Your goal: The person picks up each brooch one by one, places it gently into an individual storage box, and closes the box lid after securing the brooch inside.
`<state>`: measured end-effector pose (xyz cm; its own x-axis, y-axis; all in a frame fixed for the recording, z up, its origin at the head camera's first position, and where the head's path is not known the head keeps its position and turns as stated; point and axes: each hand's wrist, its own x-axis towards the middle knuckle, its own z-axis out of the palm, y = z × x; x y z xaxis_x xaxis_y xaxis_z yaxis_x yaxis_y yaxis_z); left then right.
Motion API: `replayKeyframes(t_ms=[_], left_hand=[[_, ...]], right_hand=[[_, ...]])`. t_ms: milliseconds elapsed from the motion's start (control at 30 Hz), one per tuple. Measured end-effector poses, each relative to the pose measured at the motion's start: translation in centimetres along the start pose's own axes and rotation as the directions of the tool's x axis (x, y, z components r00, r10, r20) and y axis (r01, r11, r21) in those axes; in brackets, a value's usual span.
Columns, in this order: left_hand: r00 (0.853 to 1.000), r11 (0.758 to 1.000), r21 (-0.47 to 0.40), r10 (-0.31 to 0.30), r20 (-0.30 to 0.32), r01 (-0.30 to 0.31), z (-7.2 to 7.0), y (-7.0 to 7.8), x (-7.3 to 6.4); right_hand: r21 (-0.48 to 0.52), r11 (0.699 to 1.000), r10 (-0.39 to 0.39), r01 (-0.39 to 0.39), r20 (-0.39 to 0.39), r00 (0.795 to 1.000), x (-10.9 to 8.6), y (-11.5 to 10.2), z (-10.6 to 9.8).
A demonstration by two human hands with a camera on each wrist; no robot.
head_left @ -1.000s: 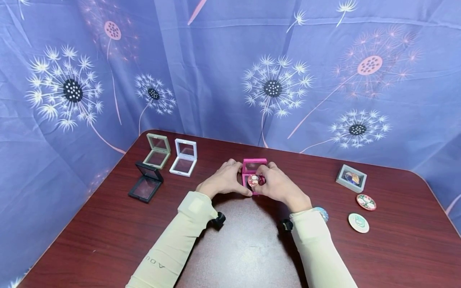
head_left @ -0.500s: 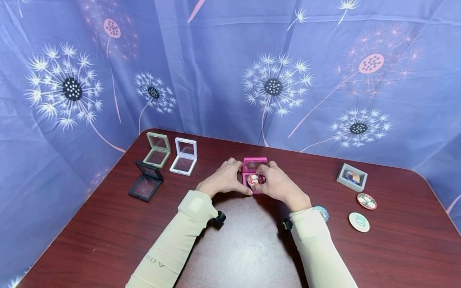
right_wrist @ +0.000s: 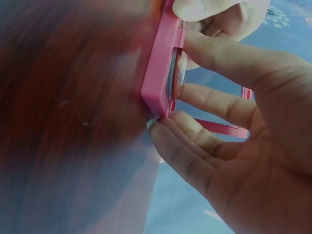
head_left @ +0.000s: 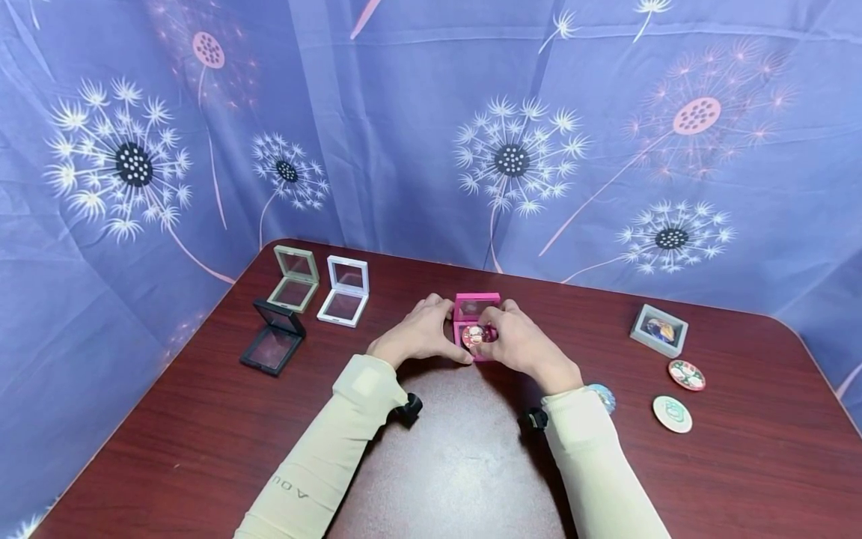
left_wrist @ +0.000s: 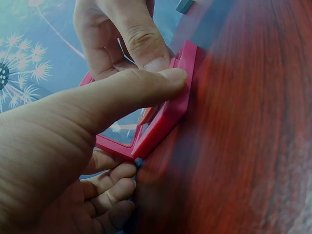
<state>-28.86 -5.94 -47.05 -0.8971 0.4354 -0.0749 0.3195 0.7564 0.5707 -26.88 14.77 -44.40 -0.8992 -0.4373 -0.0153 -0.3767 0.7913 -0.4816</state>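
A pink display case (head_left: 477, 297) stands on the table with its clear-windowed lid raised. In its base lies a round red button badge (head_left: 474, 337), partly covered by fingers. My left hand (head_left: 419, 335) grips the case from the left, its thumb along the front edge and its fingers at the side. From the right, my right hand (head_left: 521, 348) pinches the badge between thumb and index finger. In the right wrist view the badge's rim (right_wrist: 178, 73) shows at the case's base, while the lower fingers of that hand rest at the case's side.
Opened cases in green (head_left: 294, 293), white (head_left: 343, 305) and black (head_left: 272, 348) stand at the left. At the right are a grey closed case (head_left: 659, 330) holding a badge, a red-green badge (head_left: 687, 375) and a pale badge (head_left: 672, 414). A blue badge (head_left: 604, 397) lies by my right sleeve.
The red badge has settled flatter into the pink case's base since one second ago. Both hands stay almost where they were; the whole view has shifted slightly.
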Motion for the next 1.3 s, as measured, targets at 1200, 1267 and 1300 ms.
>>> replayKeyframes(t_ms=[1200,1267,1300], left_hand=[[1.000,1.000,-0.016,0.006,-0.004,-0.006,-0.09,0.00,-0.16],[1.000,1.000,-0.015,0.008,-0.003,-0.008,-0.07,0.01,-0.17],[1.000,1.000,-0.016,0.008,-0.003,-0.008,-0.07,0.02,-0.19]], right_hand=[[-0.038,0.999,-0.007,0.006,-0.048,0.999,0.09,-0.09,0.22],[-0.036,0.999,-0.014,0.012,-0.046,0.999,0.06,0.04,0.19],[-0.032,0.999,-0.020,0.019,-0.045,0.999,0.03,0.14,0.16]])
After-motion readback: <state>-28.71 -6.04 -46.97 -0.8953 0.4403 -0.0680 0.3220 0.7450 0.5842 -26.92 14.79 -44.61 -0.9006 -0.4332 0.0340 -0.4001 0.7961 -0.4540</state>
